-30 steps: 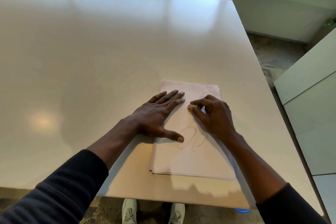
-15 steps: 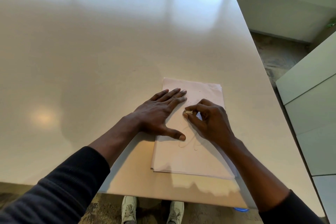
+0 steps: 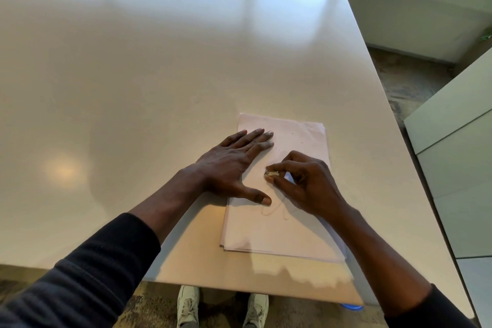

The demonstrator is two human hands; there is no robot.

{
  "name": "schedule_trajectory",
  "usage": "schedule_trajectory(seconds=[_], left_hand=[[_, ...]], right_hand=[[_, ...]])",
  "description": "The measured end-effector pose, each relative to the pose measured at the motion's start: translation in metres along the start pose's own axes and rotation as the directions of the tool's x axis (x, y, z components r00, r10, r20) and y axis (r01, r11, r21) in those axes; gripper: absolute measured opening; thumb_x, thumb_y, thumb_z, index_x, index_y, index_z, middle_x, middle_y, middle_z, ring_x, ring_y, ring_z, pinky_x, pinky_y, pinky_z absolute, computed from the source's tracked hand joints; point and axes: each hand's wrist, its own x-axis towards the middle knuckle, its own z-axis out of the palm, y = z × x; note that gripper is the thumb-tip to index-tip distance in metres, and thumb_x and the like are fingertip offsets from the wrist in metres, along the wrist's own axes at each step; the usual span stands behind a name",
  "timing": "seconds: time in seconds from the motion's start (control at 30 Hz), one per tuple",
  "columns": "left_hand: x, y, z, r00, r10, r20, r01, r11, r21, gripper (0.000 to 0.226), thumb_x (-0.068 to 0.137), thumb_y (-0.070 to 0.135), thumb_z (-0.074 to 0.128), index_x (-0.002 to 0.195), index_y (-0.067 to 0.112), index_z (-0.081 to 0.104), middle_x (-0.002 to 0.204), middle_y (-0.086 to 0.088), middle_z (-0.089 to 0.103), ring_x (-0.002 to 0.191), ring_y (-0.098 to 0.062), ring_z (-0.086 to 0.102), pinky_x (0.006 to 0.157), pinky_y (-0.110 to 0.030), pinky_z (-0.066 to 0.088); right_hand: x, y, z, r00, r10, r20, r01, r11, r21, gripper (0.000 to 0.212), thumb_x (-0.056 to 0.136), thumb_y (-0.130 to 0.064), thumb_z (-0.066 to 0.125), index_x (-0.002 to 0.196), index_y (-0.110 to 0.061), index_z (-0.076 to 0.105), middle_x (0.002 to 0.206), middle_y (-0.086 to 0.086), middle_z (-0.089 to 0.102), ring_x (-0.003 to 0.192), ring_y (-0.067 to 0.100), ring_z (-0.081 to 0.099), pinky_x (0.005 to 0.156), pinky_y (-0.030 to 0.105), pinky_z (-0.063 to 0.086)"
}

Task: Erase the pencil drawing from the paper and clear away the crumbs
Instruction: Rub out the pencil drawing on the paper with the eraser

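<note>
An eraser (image 3: 271, 173) is pinched by the right hand (image 3: 306, 184) on the paper (image 3: 279, 234), which is pressed flat to the desk (image 3: 159, 88) by the spread left hand (image 3: 234, 165). The faint pencil drawing (image 3: 274, 210) lies just on the person's side of the eraser, beside the left thumb and nearer the right hand.

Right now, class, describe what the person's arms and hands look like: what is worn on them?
Both arms wear dark, black-looking knit sleeves, the left sleeve and right sleeve ending partway along the forearms. The left hand and right hand are bare: no gloves, rings or watch visible.
</note>
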Motion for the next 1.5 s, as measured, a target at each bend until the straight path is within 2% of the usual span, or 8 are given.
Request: schedule_trajectory(seconds=[0.1, 0.23, 0.43, 0.63, 0.87, 1.07, 1.23, 1.5], left_hand=[[0.000, 0.000, 0.000, 1.000, -0.005, 0.001, 0.005, 1.000, 0.005, 0.134, 0.074, 0.095, 0.060, 0.171, 0.028, -0.004, 0.176, 0.014, -0.022, 0.157, 0.000, -0.031, 0.133, -0.038, -0.010], [0.000, 0.001, 0.000, 1.000, -0.014, 0.001, 0.014, 1.000, -0.002, 0.134, 0.074, 0.095, 0.061, 0.171, 0.029, -0.004, 0.176, 0.015, -0.021, 0.157, 0.000, -0.030, 0.134, -0.039, -0.009], [0.000, -0.001, 0.001, 1.000, -0.001, -0.004, 0.001, 1.000, 0.003, 0.134, 0.075, 0.095, 0.060, 0.171, 0.028, -0.003, 0.176, 0.013, -0.021, 0.158, -0.002, -0.030, 0.134, -0.039, -0.009], [0.001, 0.001, 0.000, 1.000, -0.020, 0.008, 0.020, 1.000, -0.004, 0.135, 0.072, 0.097, 0.059, 0.171, 0.029, -0.005, 0.176, 0.015, -0.023, 0.156, 0.001, -0.031, 0.133, -0.036, -0.012], [0.001, -0.001, 0.001, 1.000, -0.005, 0.003, 0.005, 1.000, 0.005, 0.135, 0.074, 0.096, 0.059, 0.171, 0.028, -0.005, 0.176, 0.013, -0.023, 0.157, -0.001, -0.031, 0.133, -0.038, -0.010], [0.000, 0.001, 0.000, 1.000, -0.013, 0.000, 0.013, 1.000, 0.009, 0.134, 0.074, 0.096, 0.060, 0.171, 0.028, -0.004, 0.176, 0.014, -0.021, 0.157, 0.000, -0.030, 0.134, -0.039, -0.009], [0.000, 0.000, 0.000, 1.000, -0.002, 0.003, 0.002, 1.000, 0.013, 0.133, 0.075, 0.095, 0.059, 0.171, 0.027, -0.004, 0.176, 0.013, -0.022, 0.157, -0.001, -0.030, 0.134, -0.039, -0.009], [-0.001, 0.002, -0.001, 1.000, -0.012, -0.013, 0.013, 1.000, 0.012, 0.134, 0.073, 0.096, 0.060, 0.171, 0.028, -0.001, 0.177, 0.014, -0.020, 0.157, 0.000, -0.030, 0.134, -0.038, -0.009]], right_hand=[[0.000, 0.002, -0.006, 0.999, -0.019, 0.043, 0.020, 1.000, -0.021, 0.028, 0.098, -0.045, 0.073, 0.117, -0.027, 0.082, 0.100, -0.013, 0.072, 0.074, 0.006, 0.065, 0.064, 0.021, 0.052], [0.005, 0.014, -0.013, 0.995, 0.064, -0.075, -0.071, 0.993, -0.089, 0.028, 0.096, -0.049, 0.072, 0.115, -0.031, 0.082, 0.096, -0.016, 0.070, 0.072, 0.003, 0.063, 0.062, 0.030, 0.053], [-0.008, -0.002, -0.002, 1.000, 0.008, 0.006, -0.008, 0.999, -0.050, 0.024, 0.097, -0.038, 0.078, 0.117, -0.027, 0.082, 0.097, -0.012, 0.070, 0.074, 0.004, 0.063, 0.064, 0.017, 0.048], [-0.002, 0.013, -0.016, 0.987, 0.098, -0.130, -0.113, 0.987, -0.115, 0.023, 0.097, -0.042, 0.077, 0.114, -0.028, 0.082, 0.096, -0.013, 0.072, 0.075, 0.003, 0.065, 0.063, 0.038, 0.059], [-0.008, -0.005, 0.000, 1.000, 0.002, 0.017, -0.002, 1.000, -0.012, 0.028, 0.097, -0.042, 0.076, 0.119, -0.025, 0.081, 0.099, -0.011, 0.070, 0.072, 0.006, 0.063, 0.063, 0.018, 0.048], [0.005, 0.008, -0.007, 0.989, 0.095, -0.115, -0.105, 0.990, -0.091, 0.032, 0.095, -0.051, 0.069, 0.115, -0.030, 0.082, 0.094, -0.013, 0.069, 0.074, 0.002, 0.063, 0.063, 0.033, 0.055], [-0.002, -0.007, 0.000, 0.999, -0.023, 0.030, 0.023, 1.000, -0.001, 0.033, 0.098, -0.047, 0.070, 0.119, -0.025, 0.081, 0.099, -0.009, 0.071, 0.073, 0.003, 0.062, 0.064, 0.020, 0.049], [0.000, 0.009, -0.005, 0.996, 0.074, -0.051, -0.075, 0.997, -0.027, 0.037, 0.096, -0.055, 0.066, 0.119, -0.030, 0.080, 0.098, -0.013, 0.069, 0.071, 0.008, 0.062, 0.060, 0.034, 0.054]])
